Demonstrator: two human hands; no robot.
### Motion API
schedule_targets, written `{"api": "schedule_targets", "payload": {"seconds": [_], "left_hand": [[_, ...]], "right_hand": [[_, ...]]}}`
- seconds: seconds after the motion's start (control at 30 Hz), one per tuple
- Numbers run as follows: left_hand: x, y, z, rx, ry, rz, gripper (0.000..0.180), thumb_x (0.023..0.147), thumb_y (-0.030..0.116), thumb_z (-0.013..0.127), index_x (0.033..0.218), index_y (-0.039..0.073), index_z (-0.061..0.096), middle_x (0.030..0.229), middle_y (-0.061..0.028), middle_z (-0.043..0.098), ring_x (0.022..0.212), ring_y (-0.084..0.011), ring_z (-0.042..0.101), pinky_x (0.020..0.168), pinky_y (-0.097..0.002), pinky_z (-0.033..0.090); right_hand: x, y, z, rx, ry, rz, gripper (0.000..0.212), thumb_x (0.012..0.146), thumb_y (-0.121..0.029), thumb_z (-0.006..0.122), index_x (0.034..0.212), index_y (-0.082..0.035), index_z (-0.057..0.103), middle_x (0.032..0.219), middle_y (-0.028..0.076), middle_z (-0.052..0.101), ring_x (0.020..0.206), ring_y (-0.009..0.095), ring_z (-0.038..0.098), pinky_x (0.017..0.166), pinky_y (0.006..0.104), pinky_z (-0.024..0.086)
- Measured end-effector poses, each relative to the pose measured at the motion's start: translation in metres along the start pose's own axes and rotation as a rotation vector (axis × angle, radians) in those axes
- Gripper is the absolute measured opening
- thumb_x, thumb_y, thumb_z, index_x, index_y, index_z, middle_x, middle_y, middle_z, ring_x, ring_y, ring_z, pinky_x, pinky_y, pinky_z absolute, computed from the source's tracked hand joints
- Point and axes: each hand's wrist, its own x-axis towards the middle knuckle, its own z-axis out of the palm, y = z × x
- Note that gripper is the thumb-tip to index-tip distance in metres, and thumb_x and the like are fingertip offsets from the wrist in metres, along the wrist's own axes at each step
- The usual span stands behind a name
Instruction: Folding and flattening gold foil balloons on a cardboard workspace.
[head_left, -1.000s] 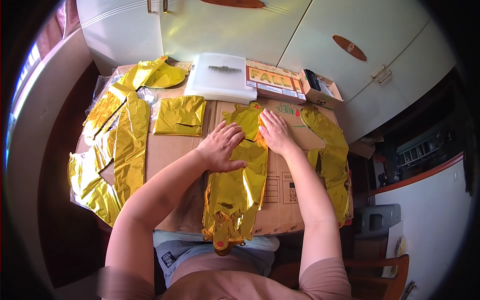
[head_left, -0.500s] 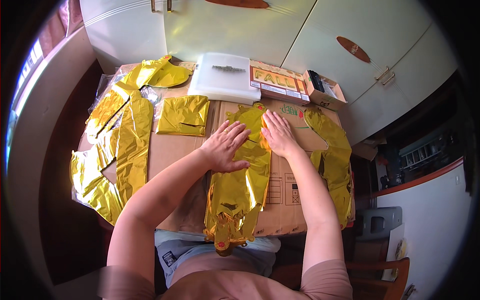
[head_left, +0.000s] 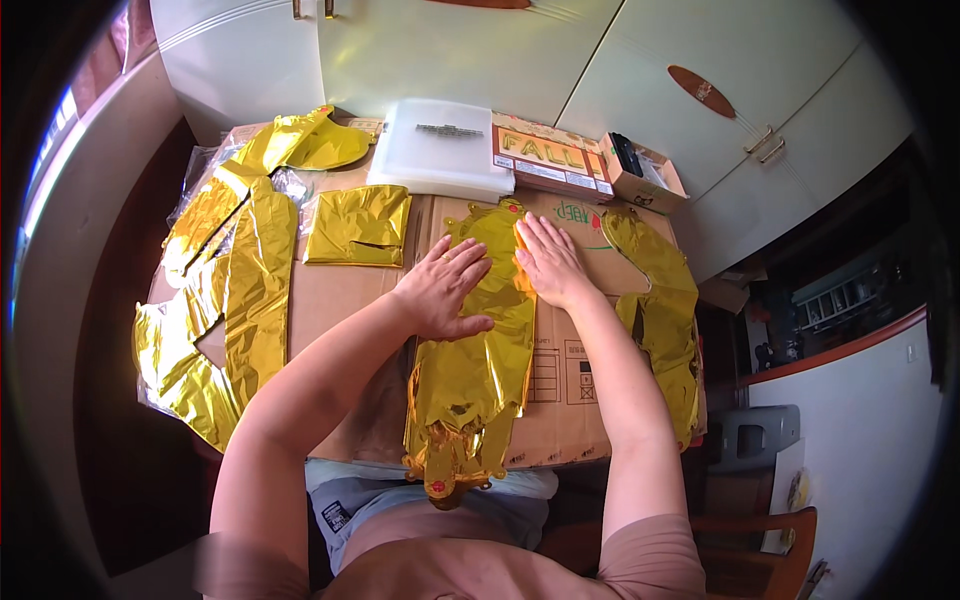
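A long gold foil balloon, deflated and flat, runs down the middle of the cardboard sheet, and its near end hangs over the front edge. My left hand rests palm down on the balloon's left side, fingers spread. My right hand lies flat along the balloon's upper right edge, fingers stretched out. Part of the foil beneath both palms is hidden. Just left of my left hand lies a folded gold foil square. More flat gold foil balloons cover the left side, and another curved gold balloon lies at the right.
Along the back stand a translucent white plastic case, a flat printed box and a small open carton with dark items. Pale cabinets rise behind. A grey plastic stool and a wooden chair are at the right.
The whole view has shifted slightly, so everything sits a little further left and up. Both hands keep almost the same places on the foil balloon.
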Motion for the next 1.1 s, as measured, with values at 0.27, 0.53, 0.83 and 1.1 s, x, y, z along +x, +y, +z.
{"api": "schedule_targets", "payload": {"seconds": [0.27,0.53,0.83,1.1], "left_hand": [[0.005,0.004,-0.01,0.038,-0.092,0.022,0.078,0.091,0.064,0.049,0.153,0.017,0.039,0.148,-0.0286,0.04,0.142,-0.044,0.034,0.119,-0.0565,0.021],[0.008,0.005,-0.011,0.018,-0.098,0.039,0.076,0.092,0.063,0.048,0.152,0.016,0.042,0.148,-0.0303,0.038,0.142,-0.0448,0.033,0.119,-0.0564,0.021],[0.001,0.003,-0.009,-0.013,-0.061,0.004,0.076,0.094,0.062,0.045,0.151,0.012,0.041,0.147,-0.029,0.039,0.141,-0.0442,0.034,0.119,-0.0567,0.022],[0.006,0.01,0.0,0.032,-0.002,-0.042,0.067,0.1,0.056,0.041,0.147,0.008,0.045,0.146,-0.0264,0.044,0.141,-0.0402,0.037,0.119,-0.053,0.023]], "right_hand": [[-0.001,0.003,0.001,0.0,-0.022,0.023,0.062,0.104,-0.046,0.036,0.158,-0.015,0.028,0.166,0.008,0.02,0.153,0.028,0.016,0.124,0.0489,0.011],[-0.004,0.023,0.006,0.573,0.344,-0.103,0.051,0.104,-0.032,0.047,0.149,-0.006,0.045,0.157,0.016,0.039,0.146,0.033,0.034,0.121,0.0481,0.021],[-0.088,-0.048,-0.014,0.145,0.041,-0.041,0.059,0.107,-0.037,0.038,0.153,0.0,0.034,0.162,0.018,0.029,0.151,0.033,0.023,0.124,0.0489,0.013],[-0.094,-0.048,-0.007,0.106,0.093,-0.099,0.06,0.104,-0.036,0.045,0.151,0.001,0.037,0.16,0.02,0.03,0.149,0.036,0.027,0.123,0.0495,0.016]]}}
